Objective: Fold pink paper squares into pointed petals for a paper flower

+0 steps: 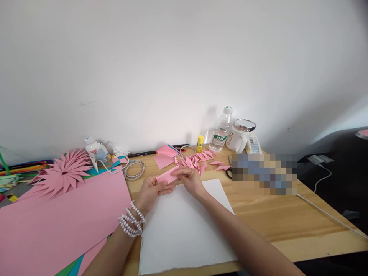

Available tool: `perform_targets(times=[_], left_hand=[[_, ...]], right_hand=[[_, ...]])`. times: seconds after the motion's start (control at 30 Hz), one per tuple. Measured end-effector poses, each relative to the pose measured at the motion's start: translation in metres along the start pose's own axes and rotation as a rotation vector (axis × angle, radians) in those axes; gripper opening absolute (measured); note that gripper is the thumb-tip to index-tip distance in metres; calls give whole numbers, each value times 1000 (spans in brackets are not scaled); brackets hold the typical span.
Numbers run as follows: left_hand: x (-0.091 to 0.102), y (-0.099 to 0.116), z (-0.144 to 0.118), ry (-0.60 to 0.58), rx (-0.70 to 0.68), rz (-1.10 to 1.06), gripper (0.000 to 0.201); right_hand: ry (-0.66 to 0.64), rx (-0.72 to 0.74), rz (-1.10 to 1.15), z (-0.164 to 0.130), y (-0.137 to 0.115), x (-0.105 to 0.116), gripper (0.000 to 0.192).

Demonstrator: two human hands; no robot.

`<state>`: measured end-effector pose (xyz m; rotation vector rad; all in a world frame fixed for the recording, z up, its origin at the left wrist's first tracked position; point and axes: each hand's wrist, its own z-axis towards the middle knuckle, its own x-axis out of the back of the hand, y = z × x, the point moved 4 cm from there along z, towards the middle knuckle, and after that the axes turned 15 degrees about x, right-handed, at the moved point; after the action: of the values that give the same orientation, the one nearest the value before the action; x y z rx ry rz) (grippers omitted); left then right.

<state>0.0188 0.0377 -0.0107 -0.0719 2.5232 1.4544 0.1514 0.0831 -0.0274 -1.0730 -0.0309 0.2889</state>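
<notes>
Folding is what's in hand at the centre of the frame: a pink paper strip (167, 176) is pinched between both hands just above a white sheet (184, 226) on the desk (287, 218). The left hand (149, 190) is curled under the strip's lower-left end with the thumb on top, and the right hand (188, 178) is closed over its right end, fingertips pressed down on the paper. So both hands are grasping the same piece, neither is released.

For a clean crease, judging by the grip, the edges are probably best lined up first while the strip is kept low over the white sheet, then the fold can be pressed flat against that sheet rather than in the air. Paper this thin is likely creased crooked if it's squeezed before the corners meet.

Finished pink folded points (201, 159) are heaped just behind the hands, so the new one can be matched against them for size. A big pink paper flower (61, 172) is seen at the left, lying on large pink sheets (63, 214), with a glue gun (94, 152) behind it. A glue stick (200, 143), a water bottle (220, 130) and a white mug (240, 136) are lined up by the wall, well apart from the fold.
</notes>
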Motion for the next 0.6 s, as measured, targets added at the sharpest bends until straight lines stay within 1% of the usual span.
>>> perform_targets(times=[0.13,0.2,0.33,0.4,0.47,0.53,0.6], left_hand=[[4,1,0,-1,35,-25,27],[5,0,0,-21,57,-59,23],[7,-3,3,-39,75,-81,21],[6,-2,3,-46,54,-55,22],[5,-3,2,-50,46,-26,23],[3,-4,1,-55,54,21,24],[0,-5,-1,-62,58,80,27]], right_hand=[[-36,39,-72,0,-8,-2,20],[-50,9,-87,0,-10,-2,19],[-62,-76,-9,-1,-7,-2,11],[-44,-88,11,-1,-5,-1,19],[-25,-98,10,-2,-3,0,33],[-48,-111,17,-2,-3,0,44],[-101,-116,17,-2,-4,-1,39]])
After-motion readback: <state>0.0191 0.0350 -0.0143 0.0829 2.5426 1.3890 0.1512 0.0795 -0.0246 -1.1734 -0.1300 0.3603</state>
